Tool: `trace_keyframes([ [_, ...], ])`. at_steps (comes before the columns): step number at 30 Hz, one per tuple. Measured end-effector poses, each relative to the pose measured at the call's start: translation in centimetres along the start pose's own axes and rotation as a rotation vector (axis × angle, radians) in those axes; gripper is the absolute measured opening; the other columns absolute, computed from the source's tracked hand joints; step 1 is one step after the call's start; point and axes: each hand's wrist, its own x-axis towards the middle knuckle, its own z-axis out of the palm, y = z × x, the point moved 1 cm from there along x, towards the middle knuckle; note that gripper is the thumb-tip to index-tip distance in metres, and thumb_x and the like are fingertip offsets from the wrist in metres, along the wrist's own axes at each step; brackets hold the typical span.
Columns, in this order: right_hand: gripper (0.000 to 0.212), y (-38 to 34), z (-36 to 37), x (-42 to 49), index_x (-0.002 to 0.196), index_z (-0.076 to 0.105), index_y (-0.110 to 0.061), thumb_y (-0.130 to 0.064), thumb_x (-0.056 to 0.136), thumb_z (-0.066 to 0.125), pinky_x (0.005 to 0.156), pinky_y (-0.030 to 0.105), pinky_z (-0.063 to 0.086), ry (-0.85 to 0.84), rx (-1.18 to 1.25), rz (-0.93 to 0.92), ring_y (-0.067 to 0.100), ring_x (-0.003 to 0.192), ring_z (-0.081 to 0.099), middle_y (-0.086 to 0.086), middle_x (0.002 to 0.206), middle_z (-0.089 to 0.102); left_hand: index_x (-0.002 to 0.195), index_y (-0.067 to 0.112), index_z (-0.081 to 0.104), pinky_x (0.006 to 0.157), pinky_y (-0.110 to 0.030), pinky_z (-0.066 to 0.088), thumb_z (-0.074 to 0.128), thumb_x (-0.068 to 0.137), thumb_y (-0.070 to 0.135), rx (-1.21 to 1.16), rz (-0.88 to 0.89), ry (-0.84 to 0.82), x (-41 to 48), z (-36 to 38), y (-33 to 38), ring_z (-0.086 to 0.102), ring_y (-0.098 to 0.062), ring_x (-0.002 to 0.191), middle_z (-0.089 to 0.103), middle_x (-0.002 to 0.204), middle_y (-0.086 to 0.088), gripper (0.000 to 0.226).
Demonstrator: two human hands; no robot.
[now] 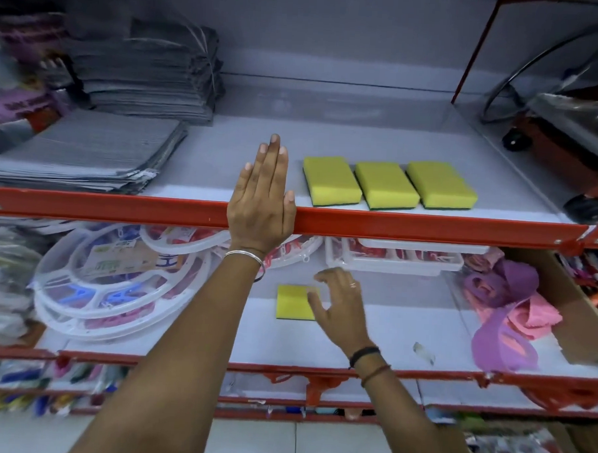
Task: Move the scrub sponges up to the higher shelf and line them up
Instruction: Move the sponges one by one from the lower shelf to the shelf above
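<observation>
Sponge [293, 302] on lower shelf half hidden by right hand [338, 307].

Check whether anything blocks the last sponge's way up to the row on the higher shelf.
The left hand lies flat over the open spot left of the three sponges; the lone sponge must also clear the red shelf rail.

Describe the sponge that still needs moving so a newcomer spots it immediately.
Find the lower shelf under the red rail. Mid-shelf, beside the right hand, lies a yellow sponge. It sits alone; the other three sponges line up above.
</observation>
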Motion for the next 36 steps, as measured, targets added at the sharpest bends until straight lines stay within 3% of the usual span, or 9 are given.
trace_keyframes([
  [2,0.043,1.5,3.2,-0.4,0.121,0.053,-0.011,-0.035,0.086,0.053,0.095,0.041,0.042,-0.264,-0.047,0.061,0.028,0.114,0.051,0.009,0.123,0.057,0.141,0.004,0.034,0.114,-0.034,0.024,0.025,0.093,0.026,-0.001,0.005,0.007,0.0,0.0,-0.1,0.034,-0.022,0.138,0.04,0.147,-0.013,0.054],
  [5,0.078,3.3,6.2,0.0,0.146,0.025,-0.009,-0.031,0.081,0.063,0.109,0.042,0.033,-0.541,-0.135,0.14,0.027,0.142,0.027,0.01,0.156,0.025,0.141,0.004,0.034,0.114,-0.033,0.024,0.023,0.094,0.026,0.003,0.008,0.014,0.0,0.0,-0.1,0.035,-0.023,0.137,0.041,0.146,-0.013,0.054],
  [8,0.094,4.6,8.3,0.4,0.151,0.004,-0.012,-0.03,0.081,0.064,0.114,0.043,0.026,-0.718,-0.273,0.189,0.026,0.148,0.009,0.008,0.162,-0.001,0.141,0.004,0.035,0.114,-0.033,0.024,0.021,0.094,0.027,0.004,0.008,0.01,0.0,0.0,-0.1,0.035,-0.022,0.137,0.041,0.146,-0.013,0.054],
  [11,0.089,5.1,9.2,0.1,0.151,0.006,-0.012,-0.029,0.083,0.062,0.111,0.043,0.028,-0.796,-0.381,0.206,0.03,0.146,0.014,0.012,0.161,0.005,0.141,0.004,0.034,0.115,-0.032,0.023,0.022,0.094,0.027,0.006,0.008,0.003,0.0,0.1,-0.1,0.035,-0.023,0.138,0.041,0.146,-0.013,0.054],
  [15,0.075,4.5,7.8,-0.6,0.139,0.032,-0.009,-0.027,0.076,0.069,0.1,0.039,0.038,-0.736,-0.395,0.239,0.035,0.125,0.039,0.016,0.136,0.038,0.141,0.003,0.034,0.116,-0.031,0.02,0.027,0.092,0.026,0.003,0.003,0.002,0.0,0.0,0.0,0.034,-0.022,0.138,0.041,0.146,-0.013,0.054],
  [19,0.077,2.5,2.9,-0.2,0.133,0.04,-0.012,-0.04,0.07,0.074,0.091,0.038,0.047,-0.708,-0.155,0.34,0.032,0.115,0.05,0.013,0.123,0.044,0.14,0.003,0.036,0.117,-0.029,0.017,0.029,0.092,0.025,0.008,-0.005,-0.012,0.1,-0.1,-0.1,0.035,-0.022,0.137,0.041,0.146,-0.014,0.054],
  [28,0.067,-3.8,-14.0,2.9,0.122,0.05,-0.025,-0.051,0.064,0.072,0.092,0.037,0.047,-0.49,-0.139,0.312,0.023,0.12,0.049,0.001,0.126,0.051,0.141,0.004,0.035,0.116,-0.032,0.019,0.029,0.092,0.025,-0.015,-0.035,-0.073,-0.1,-0.4,0.0,0.033,-0.022,0.138,0.038,0.148,-0.013,0.054],
  [32,0.053,-5.4,-20.8,4.3,0.108,0.058,-0.024,-0.041,0.061,0.078,0.083,0.033,0.046,-0.267,-0.081,0.245,0.018,0.098,0.053,-0.004,0.1,0.052,0.142,0.004,0.034,0.115,-0.033,0.02,0.031,0.091,0.024,-0.038,-0.042,-0.098,0.2,-0.6,0.3,0.033,-0.022,0.138,0.037,0.148,-0.013,0.054],
  [36,0.057,-3.6,-24.2,6.8,0.111,0.055,-0.022,-0.04,0.062,0.077,0.089,0.038,0.043,0.078,-0.097,0.274,0.026,0.104,0.052,0.002,0.104,0.047,0.142,0.004,0.033,0.115,-0.033,0.019,0.029,0.092,0.024,-0.037,-0.058,-0.138,0.3,-0.9,0.3,0.033,-0.023,0.139,0.035,0.149,-0.013,0.055],
])
